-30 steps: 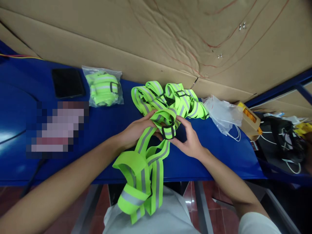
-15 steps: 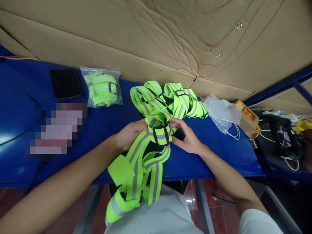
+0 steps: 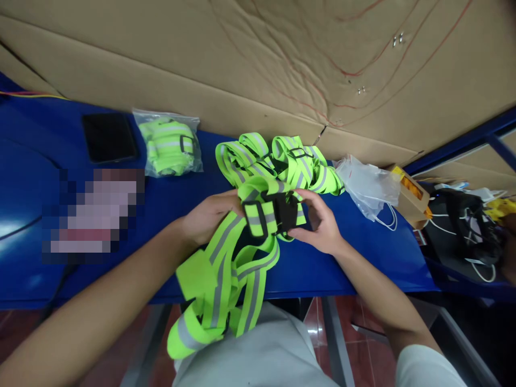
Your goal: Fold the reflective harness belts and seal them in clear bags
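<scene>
Seemingly a workshop, with blue workbench (image 3: pixel 207 180), cardboard wall (image 3: pixel 181 59), reflective straps (image 3: pixel 220 290), plastic bags (image 3: pixel 366 185).

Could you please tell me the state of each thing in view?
Left hand, gripping the held strap.
Right hand, holding it by the buckle.
Held strap, partly gathered, partly dangling.
Buckle, held up; latching unclear.
Loose straps, looped in an unbagged heap.
Bagged strap, folded and packed.
Plastic bags, lying loosely together.
Cardboard box, orange showing inside.
Black slab, lying flat.
</scene>
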A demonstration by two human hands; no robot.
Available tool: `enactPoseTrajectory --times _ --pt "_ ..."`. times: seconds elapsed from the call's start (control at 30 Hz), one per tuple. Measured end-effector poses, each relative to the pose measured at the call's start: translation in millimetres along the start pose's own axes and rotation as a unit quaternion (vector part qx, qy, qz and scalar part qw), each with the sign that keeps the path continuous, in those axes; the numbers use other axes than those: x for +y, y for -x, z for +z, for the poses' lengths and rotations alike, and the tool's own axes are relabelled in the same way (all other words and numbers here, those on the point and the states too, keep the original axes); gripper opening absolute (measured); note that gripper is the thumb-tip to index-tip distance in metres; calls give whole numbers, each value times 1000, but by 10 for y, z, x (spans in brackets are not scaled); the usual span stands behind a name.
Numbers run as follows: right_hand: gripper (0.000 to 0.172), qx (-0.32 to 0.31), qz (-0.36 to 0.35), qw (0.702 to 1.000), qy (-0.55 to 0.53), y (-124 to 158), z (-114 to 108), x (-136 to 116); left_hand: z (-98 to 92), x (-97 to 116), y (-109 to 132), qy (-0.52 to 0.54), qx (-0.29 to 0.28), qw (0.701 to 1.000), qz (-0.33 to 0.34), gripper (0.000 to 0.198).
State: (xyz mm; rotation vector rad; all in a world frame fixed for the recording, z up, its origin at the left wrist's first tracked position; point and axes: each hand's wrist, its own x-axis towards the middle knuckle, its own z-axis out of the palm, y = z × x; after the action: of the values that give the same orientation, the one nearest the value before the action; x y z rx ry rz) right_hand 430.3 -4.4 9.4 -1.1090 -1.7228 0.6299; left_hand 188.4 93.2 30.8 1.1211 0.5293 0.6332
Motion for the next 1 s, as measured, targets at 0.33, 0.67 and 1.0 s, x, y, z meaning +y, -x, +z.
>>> enactPoseTrajectory --times 0.33,0.67,1.0 --pt "72 90 2 990 112 20 18 -38 -63 -57 -71 -408 87 808 416 48" --pt "70 47 3 983 177 75 110 -53 10 -138 -44 -555 27 714 426 34" --pt "69 -55 -39 980 187 -33 90 -113 -6 -177 -45 -662 -3 603 445 22"
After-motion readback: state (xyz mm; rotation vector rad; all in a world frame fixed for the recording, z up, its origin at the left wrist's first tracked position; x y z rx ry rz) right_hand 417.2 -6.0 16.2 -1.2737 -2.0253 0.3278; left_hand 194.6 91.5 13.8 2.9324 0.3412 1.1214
